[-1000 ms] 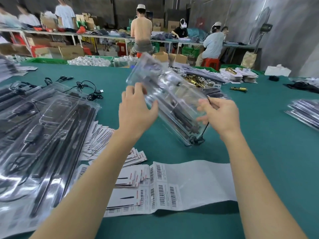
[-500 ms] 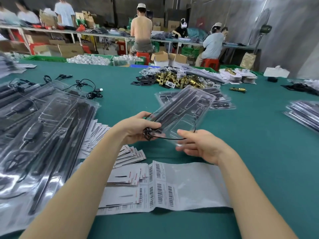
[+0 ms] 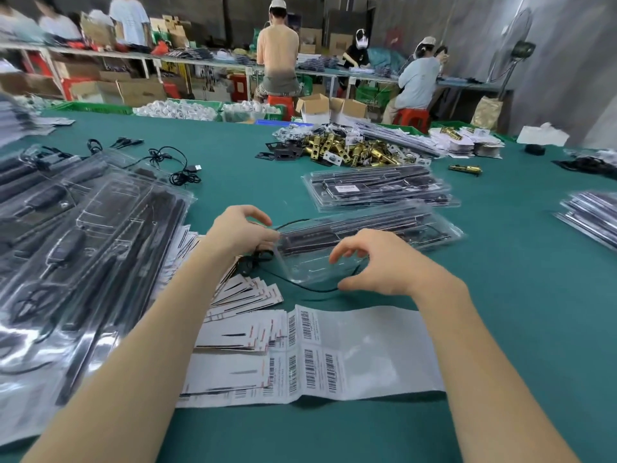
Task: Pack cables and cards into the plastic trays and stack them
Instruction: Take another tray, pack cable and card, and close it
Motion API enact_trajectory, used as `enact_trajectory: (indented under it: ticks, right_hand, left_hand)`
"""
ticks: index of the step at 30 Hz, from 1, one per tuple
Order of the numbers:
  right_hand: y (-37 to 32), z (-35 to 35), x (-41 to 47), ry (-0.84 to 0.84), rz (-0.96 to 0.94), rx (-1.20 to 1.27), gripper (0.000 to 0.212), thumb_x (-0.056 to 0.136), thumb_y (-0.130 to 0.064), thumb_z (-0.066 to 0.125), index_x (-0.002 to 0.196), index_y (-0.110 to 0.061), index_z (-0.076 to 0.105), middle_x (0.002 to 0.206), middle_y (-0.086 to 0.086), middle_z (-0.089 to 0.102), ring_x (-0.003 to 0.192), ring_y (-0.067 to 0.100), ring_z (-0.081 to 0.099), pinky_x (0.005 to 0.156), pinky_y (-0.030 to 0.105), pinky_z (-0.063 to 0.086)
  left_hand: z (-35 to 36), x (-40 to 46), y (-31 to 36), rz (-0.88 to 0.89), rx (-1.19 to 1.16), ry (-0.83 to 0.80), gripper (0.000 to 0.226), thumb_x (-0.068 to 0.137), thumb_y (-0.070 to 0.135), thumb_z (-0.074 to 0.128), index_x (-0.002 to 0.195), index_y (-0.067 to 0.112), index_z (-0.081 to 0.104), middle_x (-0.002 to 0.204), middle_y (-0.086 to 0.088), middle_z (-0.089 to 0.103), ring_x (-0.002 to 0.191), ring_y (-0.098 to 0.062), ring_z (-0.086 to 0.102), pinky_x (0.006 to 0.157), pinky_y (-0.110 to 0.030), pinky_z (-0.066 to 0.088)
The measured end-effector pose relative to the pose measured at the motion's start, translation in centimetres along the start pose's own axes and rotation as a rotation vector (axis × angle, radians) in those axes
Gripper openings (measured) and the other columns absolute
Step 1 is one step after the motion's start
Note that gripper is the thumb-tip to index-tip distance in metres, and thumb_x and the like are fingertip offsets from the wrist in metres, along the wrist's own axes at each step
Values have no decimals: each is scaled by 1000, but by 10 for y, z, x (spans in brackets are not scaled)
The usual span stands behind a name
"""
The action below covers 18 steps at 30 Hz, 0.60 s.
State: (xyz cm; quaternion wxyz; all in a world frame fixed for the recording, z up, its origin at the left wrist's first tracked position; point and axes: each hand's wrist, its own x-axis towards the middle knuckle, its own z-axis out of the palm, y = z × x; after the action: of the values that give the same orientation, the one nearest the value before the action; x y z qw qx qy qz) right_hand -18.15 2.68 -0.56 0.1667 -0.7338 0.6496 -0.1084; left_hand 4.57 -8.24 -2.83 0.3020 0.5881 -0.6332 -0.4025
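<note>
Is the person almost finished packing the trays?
Not nearly. Done: a stack of filled trays lies farther back. In hand: the left hand grips a clear tray while its black cable hangs outside, by the right hand. Left: many cards and loose cables.

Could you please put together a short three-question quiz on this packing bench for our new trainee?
1. True or false: the clear tray in front of the person lies flat on the green table.
2. Which hand grips the tray's near left end: A) the left hand, B) the right hand, C) neither?
3. Fill in: the loose loop of black cable hangs out at the tray's ____ edge, toward the person.

Key
1. True.
2. A; the right hand hovers just above the near end with curled fingers, and whether it touches the plastic is unclear.
3. Near.
</note>
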Motion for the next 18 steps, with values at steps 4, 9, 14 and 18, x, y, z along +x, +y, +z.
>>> enact_trajectory:
  ticks: [4, 9, 14, 18]
  right_hand:
    - [9, 17, 8, 166, -48, -14, 25, 80, -51, 78, 99, -47, 62, 101, -19, 54, 105, 10, 49, 93, 40, 48]
    - [16, 40, 12, 377, -117, 42, 16, 89, -49, 70, 102, -39, 67, 104, -16, 60, 105, 10, 46, 87, 32, 44]
    - [5, 53, 17, 503, -73, 27, 14, 92, -47, 66, 101, -36, 69, 103, -14, 63, 105, 12, 47, 83, 32, 45]
    - [-15, 63, 25, 616, -20, -50, 19, 92, -51, 63, 96, -33, 65, 97, -9, 63, 94, 18, 54, 78, 33, 47]
  left_hand:
    - [-15, -3, 10, 94, 259, 24, 13, 84, 29, 76, 94, 29, 67, 102, 1, 73, 85, -16, 71, 78, -31, 58]
    - [-32, -17, 29, 32, 624, -377, 31, 83, 62, 69, 100, 37, 64, 109, 12, 62, 97, -13, 67, 75, -32, 63]
    - [-45, -27, 37, 96, 574, -283, 3, 88, 35, 73, 88, 33, 75, 85, 10, 72, 68, -4, 70, 62, -19, 51]
    - [-50, -30, 49, 107, -14, -408, 16, 98, 10, 61, 100, 12, 77, 98, -2, 78, 85, -11, 75, 64, -13, 55]
